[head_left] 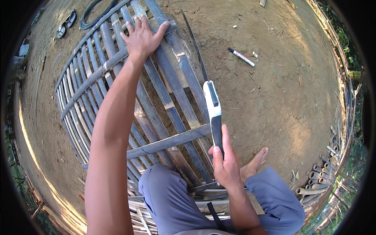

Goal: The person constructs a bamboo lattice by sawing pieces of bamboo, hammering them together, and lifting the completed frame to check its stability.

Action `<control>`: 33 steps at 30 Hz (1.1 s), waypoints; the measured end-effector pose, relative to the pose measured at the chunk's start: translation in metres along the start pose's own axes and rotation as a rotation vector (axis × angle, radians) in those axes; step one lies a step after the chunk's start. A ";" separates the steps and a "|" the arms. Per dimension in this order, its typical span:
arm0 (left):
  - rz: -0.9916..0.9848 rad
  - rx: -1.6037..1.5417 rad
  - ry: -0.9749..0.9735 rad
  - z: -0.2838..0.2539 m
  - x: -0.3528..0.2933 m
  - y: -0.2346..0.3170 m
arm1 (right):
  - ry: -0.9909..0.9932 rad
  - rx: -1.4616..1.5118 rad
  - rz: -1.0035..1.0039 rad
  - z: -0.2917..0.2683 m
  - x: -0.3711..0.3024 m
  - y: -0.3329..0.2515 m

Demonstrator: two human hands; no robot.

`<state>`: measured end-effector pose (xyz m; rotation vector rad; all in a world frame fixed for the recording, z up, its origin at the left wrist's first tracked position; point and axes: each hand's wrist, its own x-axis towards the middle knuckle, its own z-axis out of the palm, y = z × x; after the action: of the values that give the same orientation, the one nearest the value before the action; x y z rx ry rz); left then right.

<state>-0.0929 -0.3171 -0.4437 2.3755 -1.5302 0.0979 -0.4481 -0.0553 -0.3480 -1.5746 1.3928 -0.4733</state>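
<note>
My right hand point(226, 164) is closed round the black-and-white handle of a hand saw point(212, 96). Its thin dark blade points away from me, along the right edge of a slatted bamboo panel point(172, 90). My left hand point(143, 37) lies on the far end of the panel, palm down, fingers spread over the slats and thumb out to the right. The panel is made of many split bamboo strips fixed across a few cross pieces. From this angle I cannot tell whether the blade touches the bamboo.
On the dirt to the right lies a white marker point(241, 57) with a black cap, beside small pale scraps point(255, 54). Sandals point(65, 24) and a coiled dark hose point(88, 17) are at the far left. Cut bamboo tubes point(319, 176) are piled at the lower right.
</note>
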 end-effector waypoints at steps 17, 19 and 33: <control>-0.061 -0.036 -0.028 -0.007 0.001 0.001 | -0.003 -0.226 -0.149 -0.005 -0.008 -0.017; -0.068 -0.023 -0.047 -0.007 -0.001 0.000 | -0.009 -0.242 -0.137 -0.006 -0.011 -0.016; -0.095 -0.031 -0.055 -0.017 0.001 0.010 | -0.075 -0.275 -0.120 -0.017 -0.004 -0.019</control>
<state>-0.1000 -0.3164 -0.4253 2.4407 -1.4292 -0.0123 -0.4522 -0.0599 -0.3233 -1.8861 1.3552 -0.2986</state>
